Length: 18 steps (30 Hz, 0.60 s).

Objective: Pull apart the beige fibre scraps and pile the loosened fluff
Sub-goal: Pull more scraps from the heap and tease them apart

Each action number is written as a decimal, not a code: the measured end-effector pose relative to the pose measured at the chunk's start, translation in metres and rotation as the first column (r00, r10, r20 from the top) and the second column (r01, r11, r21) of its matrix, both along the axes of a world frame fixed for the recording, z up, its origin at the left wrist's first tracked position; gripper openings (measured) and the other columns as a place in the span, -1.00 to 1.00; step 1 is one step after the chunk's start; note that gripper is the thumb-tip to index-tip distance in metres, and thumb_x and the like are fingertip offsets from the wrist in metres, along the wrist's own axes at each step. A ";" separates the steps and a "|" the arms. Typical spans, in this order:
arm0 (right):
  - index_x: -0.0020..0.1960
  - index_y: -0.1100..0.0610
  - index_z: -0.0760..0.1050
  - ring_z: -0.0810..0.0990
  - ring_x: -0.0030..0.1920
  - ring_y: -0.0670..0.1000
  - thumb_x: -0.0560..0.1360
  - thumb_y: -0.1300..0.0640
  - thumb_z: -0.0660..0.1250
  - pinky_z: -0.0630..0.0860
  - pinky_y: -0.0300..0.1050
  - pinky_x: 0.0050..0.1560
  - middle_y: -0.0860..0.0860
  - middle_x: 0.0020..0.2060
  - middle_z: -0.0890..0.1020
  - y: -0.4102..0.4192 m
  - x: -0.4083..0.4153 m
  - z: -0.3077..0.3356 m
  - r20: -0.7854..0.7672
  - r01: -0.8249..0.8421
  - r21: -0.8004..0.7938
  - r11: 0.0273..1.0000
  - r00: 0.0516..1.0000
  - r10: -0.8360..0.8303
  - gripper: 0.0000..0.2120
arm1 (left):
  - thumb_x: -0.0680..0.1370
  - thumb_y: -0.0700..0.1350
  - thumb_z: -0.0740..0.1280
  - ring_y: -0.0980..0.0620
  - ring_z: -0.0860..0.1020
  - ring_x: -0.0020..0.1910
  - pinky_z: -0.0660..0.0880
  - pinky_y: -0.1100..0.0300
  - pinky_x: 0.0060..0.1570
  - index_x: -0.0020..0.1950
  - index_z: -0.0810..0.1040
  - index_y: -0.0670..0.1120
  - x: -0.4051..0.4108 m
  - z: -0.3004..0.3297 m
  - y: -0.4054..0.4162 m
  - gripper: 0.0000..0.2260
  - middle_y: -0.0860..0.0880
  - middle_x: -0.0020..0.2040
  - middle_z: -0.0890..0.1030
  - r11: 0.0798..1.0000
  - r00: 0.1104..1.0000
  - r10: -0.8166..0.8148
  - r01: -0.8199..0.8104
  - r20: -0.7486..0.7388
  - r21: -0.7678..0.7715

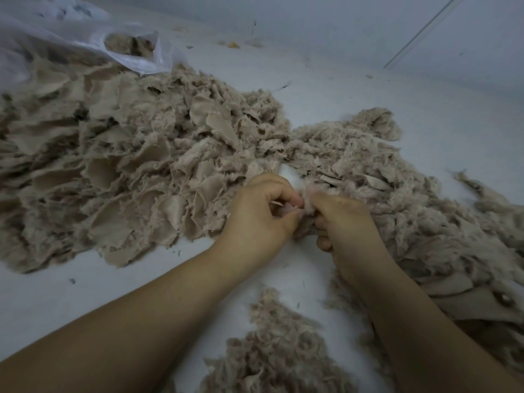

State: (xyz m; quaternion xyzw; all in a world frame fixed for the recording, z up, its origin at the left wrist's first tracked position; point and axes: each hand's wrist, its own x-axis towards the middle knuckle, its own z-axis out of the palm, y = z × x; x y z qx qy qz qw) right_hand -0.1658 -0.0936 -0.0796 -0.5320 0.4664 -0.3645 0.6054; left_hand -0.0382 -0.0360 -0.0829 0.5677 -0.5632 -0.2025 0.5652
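A wide heap of beige fibre scraps covers the left and middle of the pale surface. Looser, fluffier fibre spreads to the right. A small pile of loosened fluff lies near the bottom, between my forearms. My left hand and my right hand meet in the middle, both pinching one small beige scrap between fingers and thumbs. Most of that scrap is hidden by my fingers.
A translucent plastic bag with more beige fibre inside lies at the back left. The pale floor runs to a wall at the back right. Small bits of debris dot the surface.
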 end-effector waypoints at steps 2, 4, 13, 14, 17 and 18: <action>-0.59 0.04 0.45 0.20 -0.62 -0.14 0.58 0.23 0.27 0.15 -0.32 -0.61 -0.14 -0.64 0.29 0.002 -0.001 -0.001 -0.011 -0.021 -0.027 0.999 1.000 0.021 -0.46 | 0.41 -0.38 0.47 -0.04 0.58 -0.19 0.55 0.18 -0.19 -0.19 0.63 -0.14 0.000 -0.002 0.000 -0.85 -0.10 -0.15 0.62 1.000 0.993 0.017 -0.014 -0.119 0.024; -0.59 0.03 0.44 0.14 -0.57 -0.11 0.57 0.27 0.23 0.13 -0.30 -0.58 -0.12 -0.61 0.23 0.000 -0.002 -0.001 0.008 0.012 0.015 1.000 1.000 -0.013 -0.46 | 0.43 -0.35 0.48 -0.07 0.57 -0.25 0.56 0.16 -0.20 -0.19 0.63 -0.03 0.003 -0.002 0.000 -0.79 -0.06 -0.22 0.63 0.996 0.967 0.062 -0.045 -0.245 0.075; -0.45 0.03 0.35 0.12 -0.53 -0.09 0.54 0.30 0.24 0.11 -0.22 -0.54 -0.06 -0.56 0.20 -0.002 -0.004 0.000 0.121 0.103 0.138 0.985 0.985 -0.120 -0.59 | 0.32 -0.46 0.26 -0.01 0.56 -0.37 0.47 0.13 -0.36 -0.32 0.61 -0.09 0.003 0.007 0.006 -0.71 -0.04 -0.34 0.65 1.000 0.962 -0.008 0.000 -0.275 -0.031; -0.41 0.06 0.36 0.13 -0.54 -0.09 0.55 0.28 0.26 0.12 -0.24 -0.54 -0.07 -0.57 0.21 -0.003 -0.004 0.001 0.149 0.100 0.153 0.983 0.981 -0.123 -0.63 | 0.32 -0.50 0.23 -0.11 0.55 -0.39 0.46 0.00 -0.38 -0.34 0.62 -0.13 0.003 0.008 0.008 -0.69 -0.06 -0.36 0.65 0.999 0.965 -0.033 0.026 -0.260 -0.032; -0.37 0.08 0.36 0.14 -0.54 -0.10 0.58 0.24 0.28 0.13 -0.23 -0.54 -0.07 -0.57 0.22 -0.003 -0.005 0.001 0.184 0.080 0.166 0.983 0.977 -0.111 -0.65 | 0.35 -0.50 0.17 0.04 0.51 -0.51 0.40 0.20 -0.51 -0.35 0.60 -0.22 0.004 0.009 0.009 -0.71 0.02 -0.48 0.58 0.996 0.948 -0.087 0.083 -0.306 -0.027; -0.37 0.08 0.37 0.14 -0.54 -0.11 0.58 0.25 0.27 0.13 -0.23 -0.54 -0.07 -0.56 0.22 -0.003 -0.006 0.001 0.194 0.072 0.170 0.983 0.975 -0.105 -0.64 | 0.35 -0.45 0.17 0.11 0.47 -0.51 0.39 0.28 -0.51 -0.35 0.60 -0.20 0.005 0.009 0.008 -0.74 0.06 -0.48 0.56 0.997 0.934 -0.083 0.079 -0.348 -0.024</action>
